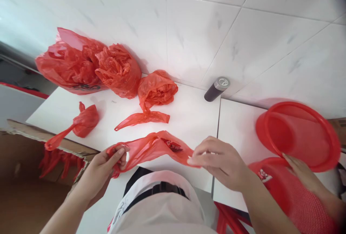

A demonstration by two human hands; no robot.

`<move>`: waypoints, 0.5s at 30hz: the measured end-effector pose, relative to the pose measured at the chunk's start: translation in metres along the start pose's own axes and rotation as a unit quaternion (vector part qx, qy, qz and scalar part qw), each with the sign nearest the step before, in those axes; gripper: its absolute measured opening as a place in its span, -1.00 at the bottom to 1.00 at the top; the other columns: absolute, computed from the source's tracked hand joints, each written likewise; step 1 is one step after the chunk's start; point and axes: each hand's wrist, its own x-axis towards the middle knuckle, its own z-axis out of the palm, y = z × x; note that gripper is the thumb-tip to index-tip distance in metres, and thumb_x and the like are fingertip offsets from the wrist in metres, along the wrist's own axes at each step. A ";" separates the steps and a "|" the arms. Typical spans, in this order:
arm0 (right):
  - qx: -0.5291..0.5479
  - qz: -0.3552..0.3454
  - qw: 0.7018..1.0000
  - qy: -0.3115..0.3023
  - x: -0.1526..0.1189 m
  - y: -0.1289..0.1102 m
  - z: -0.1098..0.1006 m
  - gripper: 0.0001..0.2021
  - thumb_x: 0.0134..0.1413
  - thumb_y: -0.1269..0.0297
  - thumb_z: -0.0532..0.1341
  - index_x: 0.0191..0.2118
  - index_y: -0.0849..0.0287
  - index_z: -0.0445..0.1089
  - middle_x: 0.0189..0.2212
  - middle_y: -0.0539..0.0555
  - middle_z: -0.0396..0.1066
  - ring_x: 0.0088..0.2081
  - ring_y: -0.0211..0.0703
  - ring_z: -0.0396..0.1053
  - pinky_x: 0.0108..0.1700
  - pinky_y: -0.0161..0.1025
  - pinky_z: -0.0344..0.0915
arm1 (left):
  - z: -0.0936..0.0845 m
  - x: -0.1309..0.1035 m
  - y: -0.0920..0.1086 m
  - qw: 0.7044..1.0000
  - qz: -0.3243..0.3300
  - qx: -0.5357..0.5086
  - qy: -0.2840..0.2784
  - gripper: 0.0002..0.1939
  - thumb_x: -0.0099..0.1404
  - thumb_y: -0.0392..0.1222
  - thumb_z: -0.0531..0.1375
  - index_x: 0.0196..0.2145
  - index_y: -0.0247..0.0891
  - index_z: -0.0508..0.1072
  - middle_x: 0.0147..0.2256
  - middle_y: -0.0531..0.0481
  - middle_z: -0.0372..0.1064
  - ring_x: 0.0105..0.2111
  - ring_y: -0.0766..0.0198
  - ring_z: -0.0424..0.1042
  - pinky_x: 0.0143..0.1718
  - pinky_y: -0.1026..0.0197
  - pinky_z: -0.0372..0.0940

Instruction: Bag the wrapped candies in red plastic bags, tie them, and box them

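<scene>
A thin red plastic bag point(147, 151) is stretched flat between my two hands, just above the front edge of the white table. My left hand point(108, 163) is closed around the bag's gathered left end. At the other end, my right hand point(223, 160) pinches the bag's corner between thumb and fingers. Dark print shows on the bag's right half. Behind it a folded red bag strip point(143, 118) lies on the table. To the left is a small knotted red bag point(85, 120) with a twisted tail.
Bulging red bags point(71, 62) stand along the tiled wall. A dark tumbler point(216, 89) is by the table seam. On the right, another person's hand point(300, 171) touches red basins point(335, 147). An open cardboard box point(24, 190) with red bags inside sits at lower left.
</scene>
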 end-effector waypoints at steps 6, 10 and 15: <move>-0.067 0.076 0.988 0.119 -0.007 0.010 -0.003 -0.64 0.22 0.52 0.09 -0.06 -0.05 0.49 -0.28 0.05 0.35 -0.32 -0.26 0.36 -0.35 -0.29 0.34 | -0.003 -0.016 0.042 0.998 0.068 0.018 0.008 -0.63 -0.08 0.12 0.40 -0.51 -0.22 0.47 -0.20 -0.10 0.42 -0.24 0.08 0.41 -0.42 0.24 0.37; -0.002 0.073 0.992 0.105 0.000 0.003 0.005 -0.67 0.21 0.50 0.09 -0.07 -0.03 0.47 -0.29 0.04 0.33 -0.35 -0.28 0.37 -0.38 -0.31 0.35 | 0.006 -0.019 0.044 0.985 0.165 -0.012 -0.054 -0.65 -0.05 0.13 0.38 -0.41 -0.16 0.51 0.05 -0.12 0.36 -0.01 -0.14 0.37 -0.13 -0.03 0.40; 0.121 0.041 0.991 0.043 0.028 -0.029 0.039 -0.79 0.19 0.48 0.14 -0.14 0.08 0.43 -0.29 0.05 0.42 -0.25 -0.25 0.42 -0.23 -0.29 0.41 | 0.045 -0.024 0.031 0.952 0.166 0.117 -0.230 -0.26 0.08 -0.12 0.35 0.20 0.00 0.21 -0.17 -0.09 0.47 -0.24 0.06 0.45 -0.15 -0.02 0.38</move>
